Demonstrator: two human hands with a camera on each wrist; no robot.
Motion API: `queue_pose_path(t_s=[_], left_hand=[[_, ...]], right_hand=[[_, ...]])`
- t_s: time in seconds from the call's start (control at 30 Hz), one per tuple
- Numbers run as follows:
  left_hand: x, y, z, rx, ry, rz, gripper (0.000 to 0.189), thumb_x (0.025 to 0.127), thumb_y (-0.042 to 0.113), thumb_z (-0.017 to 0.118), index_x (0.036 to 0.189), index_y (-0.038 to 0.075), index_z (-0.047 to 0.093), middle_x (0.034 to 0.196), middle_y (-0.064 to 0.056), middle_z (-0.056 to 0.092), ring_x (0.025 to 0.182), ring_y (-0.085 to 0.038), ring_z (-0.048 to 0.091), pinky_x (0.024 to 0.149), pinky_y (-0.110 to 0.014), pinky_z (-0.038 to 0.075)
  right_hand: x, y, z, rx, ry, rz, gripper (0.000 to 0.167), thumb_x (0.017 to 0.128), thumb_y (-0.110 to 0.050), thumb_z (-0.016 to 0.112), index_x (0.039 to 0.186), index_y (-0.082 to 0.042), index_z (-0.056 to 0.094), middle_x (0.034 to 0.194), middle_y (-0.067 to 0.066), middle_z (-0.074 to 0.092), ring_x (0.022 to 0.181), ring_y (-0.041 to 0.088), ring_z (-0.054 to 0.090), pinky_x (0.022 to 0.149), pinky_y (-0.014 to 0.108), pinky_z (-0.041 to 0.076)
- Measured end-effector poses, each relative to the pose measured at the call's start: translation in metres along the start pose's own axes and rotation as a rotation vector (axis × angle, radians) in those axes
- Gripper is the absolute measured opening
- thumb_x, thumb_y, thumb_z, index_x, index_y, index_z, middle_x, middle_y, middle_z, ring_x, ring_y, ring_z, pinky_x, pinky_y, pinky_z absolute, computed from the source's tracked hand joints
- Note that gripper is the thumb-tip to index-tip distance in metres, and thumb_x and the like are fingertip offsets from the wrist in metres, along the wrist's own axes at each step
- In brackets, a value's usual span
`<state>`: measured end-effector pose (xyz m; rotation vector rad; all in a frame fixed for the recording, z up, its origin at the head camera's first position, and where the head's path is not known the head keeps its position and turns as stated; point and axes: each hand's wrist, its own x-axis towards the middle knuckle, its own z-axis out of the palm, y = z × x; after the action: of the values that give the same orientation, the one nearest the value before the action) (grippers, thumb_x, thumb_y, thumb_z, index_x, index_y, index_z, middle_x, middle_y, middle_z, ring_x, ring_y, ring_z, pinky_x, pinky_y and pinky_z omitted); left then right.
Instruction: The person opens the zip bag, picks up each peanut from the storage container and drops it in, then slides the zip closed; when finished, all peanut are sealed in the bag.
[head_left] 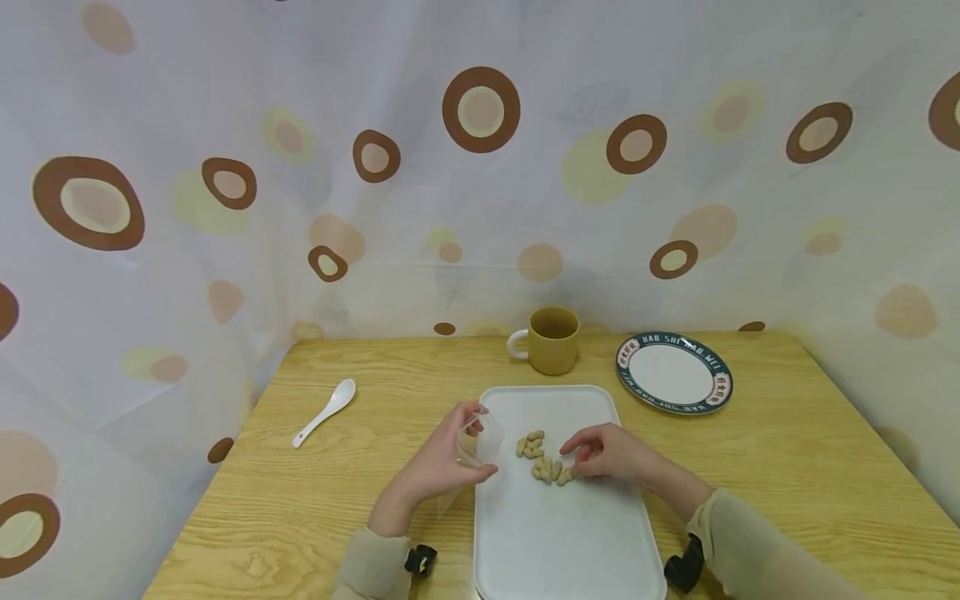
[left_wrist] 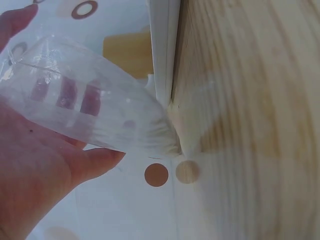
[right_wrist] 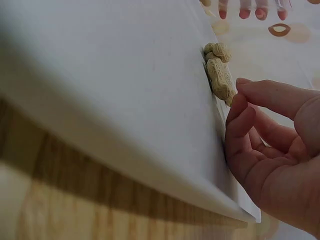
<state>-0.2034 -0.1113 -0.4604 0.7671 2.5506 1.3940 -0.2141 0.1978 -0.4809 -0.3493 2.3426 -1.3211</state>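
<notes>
My left hand grips a clear plastic bag, its thumb and fingers spread around it near the tray's left edge. The bag's mouth shows as an angular opening in the head view. My right hand is low over the white tray, fingers loosely bent. Its thumb and forefinger tips are right beside the nearest of several peanuts. In the right wrist view the fingertips overlap the end of a peanut. More peanuts lie in a small group farther back on the tray.
A mustard mug with a white handle stands behind the tray. To its right lies a plate with a dark patterned rim. A white spoon rests at the left of the wooden table. A spotted curtain hangs behind.
</notes>
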Motion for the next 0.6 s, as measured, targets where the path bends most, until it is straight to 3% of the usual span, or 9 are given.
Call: queue_pose_path(t_s=[0.17, 0.37, 0.6], left_hand=[[0.0009, -0.0006, 0.0023, -0.001, -0.008, -0.013, 0.071, 0.079, 0.022, 0.081, 0.136, 0.017, 0.039, 0.125, -0.009, 0.051, 0.116, -0.021, 0.050, 0.090, -0.035, 0.048], [0.0003, -0.0010, 0.0021, -0.012, -0.007, -0.011, 0.071, 0.079, 0.022, 0.081, 0.137, 0.015, 0.039, 0.125, -0.015, 0.051, 0.115, -0.022, 0.050, 0.091, -0.038, 0.047], [0.0005, -0.0008, 0.0006, -0.006, -0.006, -0.004, 0.072, 0.079, 0.021, 0.081, 0.137, 0.013, 0.039, 0.123, -0.012, 0.051, 0.115, -0.022, 0.050, 0.090, -0.037, 0.048]], right_hand=[[0.0001, 0.0049, 0.0016, -0.018, 0.010, 0.015, 0.025, 0.085, -0.011, 0.076, 0.108, -0.003, 0.072, 0.078, 0.001, 0.061, 0.071, 0.015, 0.055, 0.064, 0.024, 0.047], [-0.0006, 0.0033, 0.0046, -0.080, 0.019, 0.007, 0.015, 0.085, -0.010, 0.075, 0.099, -0.006, 0.074, 0.072, 0.000, 0.062, 0.063, 0.013, 0.054, 0.058, 0.024, 0.045], [0.0012, 0.0026, 0.0064, -0.171, 0.020, -0.032, 0.013, 0.081, -0.009, 0.078, 0.094, -0.010, 0.075, 0.072, -0.003, 0.061, 0.066, 0.014, 0.054, 0.059, 0.023, 0.044]])
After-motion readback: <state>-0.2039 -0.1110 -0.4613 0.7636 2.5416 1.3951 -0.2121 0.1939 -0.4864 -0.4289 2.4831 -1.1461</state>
